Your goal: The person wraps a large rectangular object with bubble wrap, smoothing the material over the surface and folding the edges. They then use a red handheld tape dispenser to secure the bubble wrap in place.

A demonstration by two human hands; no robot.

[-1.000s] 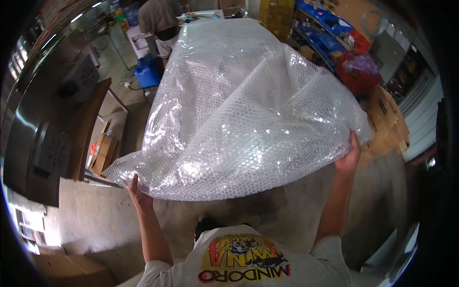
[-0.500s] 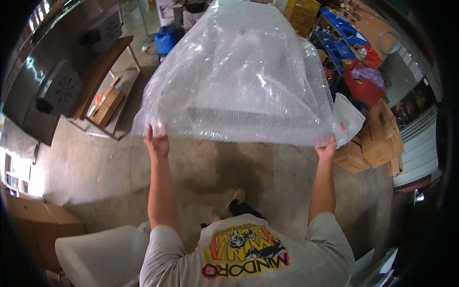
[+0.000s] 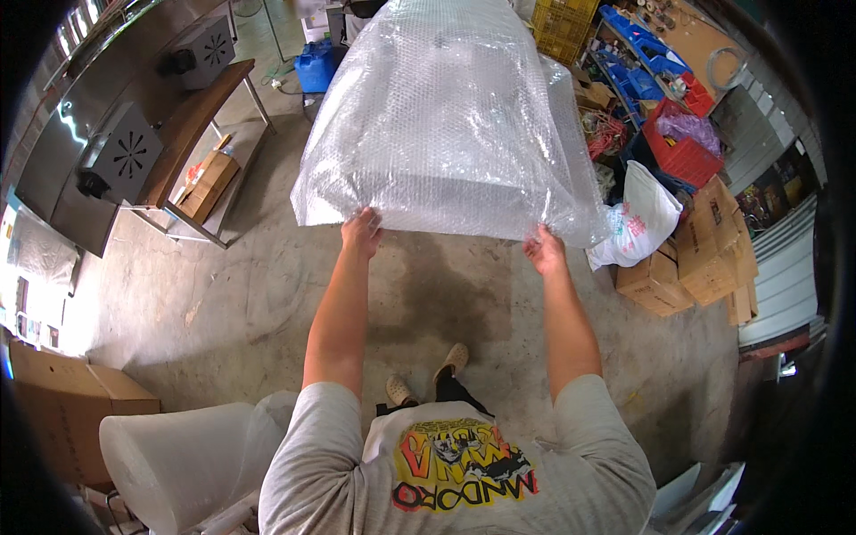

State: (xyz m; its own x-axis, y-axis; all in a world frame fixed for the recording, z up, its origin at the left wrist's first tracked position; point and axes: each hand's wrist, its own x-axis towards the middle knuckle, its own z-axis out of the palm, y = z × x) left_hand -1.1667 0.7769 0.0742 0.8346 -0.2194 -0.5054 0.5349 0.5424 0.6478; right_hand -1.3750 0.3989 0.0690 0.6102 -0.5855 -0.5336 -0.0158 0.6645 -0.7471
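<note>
A wide sheet of clear bubble wrap [image 3: 437, 134] lies draped over a large pale object ahead of me, whose shape shows only dimly through it. My left hand [image 3: 361, 230] pinches the near edge of the sheet left of the middle. On the right, my right hand [image 3: 545, 250] grips the same edge, with fingers curled on the film. Both arms reach forward. The sheet's corners spread out past each hand, the right one hanging close to a white sack [image 3: 637, 218].
Cardboard boxes [image 3: 713, 241] and a red crate [image 3: 682, 152] stand at right. A wooden-topped bench [image 3: 201, 120] with grey metal boxes is at left. Behind me on the left lies a roll of bubble wrap [image 3: 183, 464] near a carton [image 3: 76, 410]. A blue container [image 3: 314, 68] stands farther off.
My hands have come closer together along the sheet's edge, the left moving right and the right moving left. The near edge sits slightly farther away and the sheet drapes more closely over the object.
</note>
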